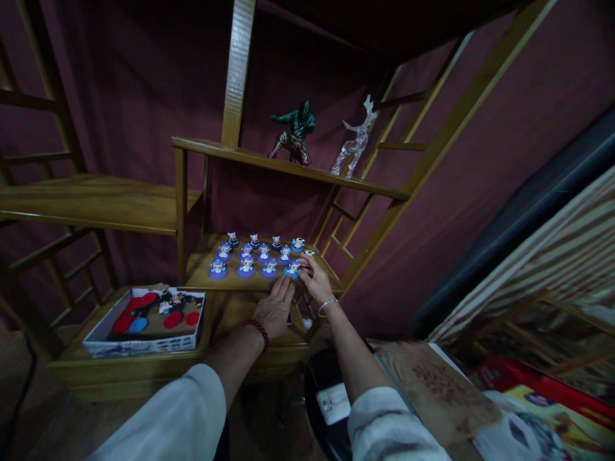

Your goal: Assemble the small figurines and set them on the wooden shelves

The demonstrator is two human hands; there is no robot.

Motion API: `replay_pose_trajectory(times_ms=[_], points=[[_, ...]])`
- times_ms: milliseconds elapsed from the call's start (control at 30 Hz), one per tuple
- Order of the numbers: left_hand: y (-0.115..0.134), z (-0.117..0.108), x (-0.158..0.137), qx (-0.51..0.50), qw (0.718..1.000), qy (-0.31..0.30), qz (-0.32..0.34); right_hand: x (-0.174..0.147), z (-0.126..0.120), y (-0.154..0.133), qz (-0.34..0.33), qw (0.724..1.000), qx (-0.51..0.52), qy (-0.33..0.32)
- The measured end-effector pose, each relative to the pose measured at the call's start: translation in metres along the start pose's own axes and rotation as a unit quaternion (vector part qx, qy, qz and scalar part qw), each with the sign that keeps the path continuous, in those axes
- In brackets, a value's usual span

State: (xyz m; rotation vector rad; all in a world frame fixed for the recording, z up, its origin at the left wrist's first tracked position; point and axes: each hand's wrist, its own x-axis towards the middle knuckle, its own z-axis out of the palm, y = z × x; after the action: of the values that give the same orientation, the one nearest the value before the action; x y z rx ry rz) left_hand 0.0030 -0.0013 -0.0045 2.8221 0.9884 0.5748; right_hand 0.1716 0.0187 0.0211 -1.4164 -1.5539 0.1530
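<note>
- So the blue-based figurine (292, 269) is at the right end of the front row, right by my fingertips. My guess: the wide round base is what keeps it upright.
- My left hand (275, 311) has its fingers close together, tips at that base. Can't tell if they're pinching it.
- My right hand (314, 282) is half curled beside it, probably so I can get at it from the other side. Can't tell if it's gripping anything.
- Count on the lower shelf (199, 276): four in front counting that one, four behind, then four at the back (three dark, one bluish), plus something half hidden by my right fingers. Rows look spaced so none blocks another.
- One shallow box (144, 346) on the left, likely there for easy reach: one blue disc (138, 325), several red discs (173, 320), overlapping, plus jumbled figures.
- Up top: one green statue (296, 131), one clear deer (354, 144).
</note>
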Motion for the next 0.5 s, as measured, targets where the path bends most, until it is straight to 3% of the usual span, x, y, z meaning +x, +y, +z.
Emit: replay_pose_trajectory(times_ms=[200,500], points=[[0.0015,-0.001,0.0,0.018,1.0,-0.019,-0.008,-0.0048,-0.0023,0.0029,-0.035,0.986,-0.164,0.006],[0.0014,-0.0022,0.002,0.019,0.999,-0.035,0.001,-0.0062,0.0032,0.002,-0.042,0.975,-0.218,0.031]])
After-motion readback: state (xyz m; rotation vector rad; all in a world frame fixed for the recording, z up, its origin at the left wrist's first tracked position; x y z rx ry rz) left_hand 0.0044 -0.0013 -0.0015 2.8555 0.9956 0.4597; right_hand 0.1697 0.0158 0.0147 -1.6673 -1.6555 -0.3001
